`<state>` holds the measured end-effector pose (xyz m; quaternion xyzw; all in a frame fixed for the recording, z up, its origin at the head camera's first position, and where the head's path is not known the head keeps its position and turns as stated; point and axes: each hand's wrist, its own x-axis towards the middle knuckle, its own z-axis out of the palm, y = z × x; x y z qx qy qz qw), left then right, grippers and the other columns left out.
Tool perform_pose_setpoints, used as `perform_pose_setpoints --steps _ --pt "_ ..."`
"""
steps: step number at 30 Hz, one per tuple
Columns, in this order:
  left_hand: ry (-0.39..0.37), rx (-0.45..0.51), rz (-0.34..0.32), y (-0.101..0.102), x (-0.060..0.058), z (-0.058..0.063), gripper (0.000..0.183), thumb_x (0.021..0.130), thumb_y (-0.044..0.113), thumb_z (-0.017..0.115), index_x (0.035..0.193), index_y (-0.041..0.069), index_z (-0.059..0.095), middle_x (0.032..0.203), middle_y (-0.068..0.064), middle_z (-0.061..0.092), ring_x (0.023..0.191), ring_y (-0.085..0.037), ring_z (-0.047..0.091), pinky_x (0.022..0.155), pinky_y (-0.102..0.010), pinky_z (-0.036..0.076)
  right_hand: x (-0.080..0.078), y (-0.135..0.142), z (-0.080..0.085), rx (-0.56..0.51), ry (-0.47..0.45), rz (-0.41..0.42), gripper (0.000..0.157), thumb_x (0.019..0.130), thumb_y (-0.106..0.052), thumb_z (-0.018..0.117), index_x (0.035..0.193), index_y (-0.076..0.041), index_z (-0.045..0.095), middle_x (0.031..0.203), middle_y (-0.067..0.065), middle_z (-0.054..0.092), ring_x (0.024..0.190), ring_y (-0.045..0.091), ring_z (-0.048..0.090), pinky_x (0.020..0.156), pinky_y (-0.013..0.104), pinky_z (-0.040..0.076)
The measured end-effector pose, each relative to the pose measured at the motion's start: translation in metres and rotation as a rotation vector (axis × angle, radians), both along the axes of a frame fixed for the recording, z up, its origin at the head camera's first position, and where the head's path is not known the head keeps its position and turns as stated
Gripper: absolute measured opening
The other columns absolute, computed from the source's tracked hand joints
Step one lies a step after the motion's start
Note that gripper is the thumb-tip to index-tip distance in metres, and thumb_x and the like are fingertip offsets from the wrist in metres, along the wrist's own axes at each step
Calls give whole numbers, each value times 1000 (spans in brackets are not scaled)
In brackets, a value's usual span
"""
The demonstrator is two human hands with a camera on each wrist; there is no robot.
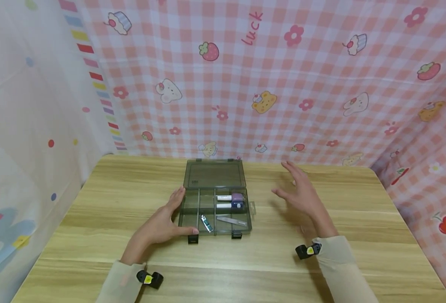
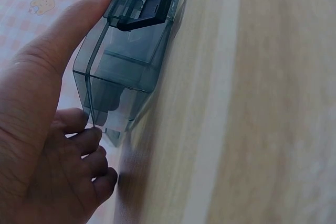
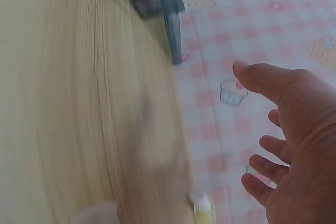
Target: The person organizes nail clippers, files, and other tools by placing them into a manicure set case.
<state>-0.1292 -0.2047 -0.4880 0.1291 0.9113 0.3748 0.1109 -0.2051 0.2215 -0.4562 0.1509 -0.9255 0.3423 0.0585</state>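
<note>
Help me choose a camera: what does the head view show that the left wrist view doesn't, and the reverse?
Only head: the right hand, apart from the box, plus the nail clipper, purple bottle and dark blue bottle inside it.
Only left wrist: the palm side of the left hand.
Both: that hand holding the box, its thumb against the front edge, a black latch, the wooden table and the checked cloth.

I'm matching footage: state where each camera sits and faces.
Head: on the head, facing forward and down at the box and table; left hand and right hand show.
Left wrist: on that wrist, facing a box latch; thumb and fingers show.
Right wrist: on that wrist, facing table and checkered cloth; right hand shows.
Both wrist views share the box, table and cloth.
</note>
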Motion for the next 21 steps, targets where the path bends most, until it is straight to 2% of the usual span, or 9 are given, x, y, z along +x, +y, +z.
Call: perform_pose_setpoints --steps 7,21 --pt "7 0 -1 0 1 -1 132 72 66 84 167 23 3 175 -1 -3 161 -34 5 125 -63 21 -5 20 -5 -4 -28 -30 88 91 -30 79 161 -9 30 170 20 20 155 47 19 121 71 22" --pt "3 2 0 0 1 1 133 71 69 83 167 23 3 175 -1 -2 161 -32 3 125 -62 20 -26 57 -17 53 -57 -50 89 90 -27 81 158 2 32 165 31 26 151 54 24 121 71 22"
